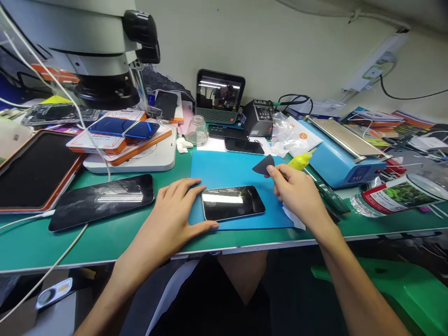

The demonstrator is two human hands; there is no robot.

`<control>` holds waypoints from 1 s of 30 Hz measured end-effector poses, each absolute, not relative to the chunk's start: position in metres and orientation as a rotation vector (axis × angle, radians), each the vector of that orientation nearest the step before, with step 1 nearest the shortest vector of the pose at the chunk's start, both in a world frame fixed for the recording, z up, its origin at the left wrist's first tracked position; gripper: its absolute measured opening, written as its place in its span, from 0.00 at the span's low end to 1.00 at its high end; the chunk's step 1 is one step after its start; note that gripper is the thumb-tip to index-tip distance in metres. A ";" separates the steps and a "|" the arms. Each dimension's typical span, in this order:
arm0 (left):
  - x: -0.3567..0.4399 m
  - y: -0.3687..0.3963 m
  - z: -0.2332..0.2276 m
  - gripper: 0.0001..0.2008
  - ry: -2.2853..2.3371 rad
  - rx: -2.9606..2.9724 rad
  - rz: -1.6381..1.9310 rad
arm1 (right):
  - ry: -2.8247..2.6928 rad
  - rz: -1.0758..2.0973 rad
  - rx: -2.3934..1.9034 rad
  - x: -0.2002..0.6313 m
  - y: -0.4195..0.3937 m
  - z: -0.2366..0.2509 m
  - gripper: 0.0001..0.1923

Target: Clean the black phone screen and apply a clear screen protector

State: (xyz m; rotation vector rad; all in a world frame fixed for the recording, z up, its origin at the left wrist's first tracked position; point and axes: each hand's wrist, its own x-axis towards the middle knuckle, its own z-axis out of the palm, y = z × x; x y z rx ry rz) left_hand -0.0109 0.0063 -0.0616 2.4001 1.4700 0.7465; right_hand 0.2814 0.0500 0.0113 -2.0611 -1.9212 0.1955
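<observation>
On a blue mat (224, 170) lies a phone (238, 205) with its dark glass up, reflecting the ceiling light; its upper edge looks cracked. My left hand (178, 205) rests at the phone's left end, thumb by the near corner and fingers spread over the far left side. Pinched between the thumb and fingers of my right hand (292, 184) is a thin dark grey pick-like triangular piece (264, 165), held above the mat beyond the phone's right end. A yellow squeeze bottle (301, 160) and a green-handled screwdriver (331, 197) lie just past my right hand.
Left stand a larger cracked phone (105, 200), a tablet (38, 168) and stacked boxes (115, 140) under a microscope (101, 51). A glass jar (198, 130) is behind the mat. Right are a blue heating plate machine (343, 154) and a lying plastic bottle (399, 193).
</observation>
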 end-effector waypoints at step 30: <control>-0.008 -0.001 -0.043 0.37 1.344 1.516 0.830 | -1.895 -0.198 -1.577 0.305 0.036 -0.058 0.17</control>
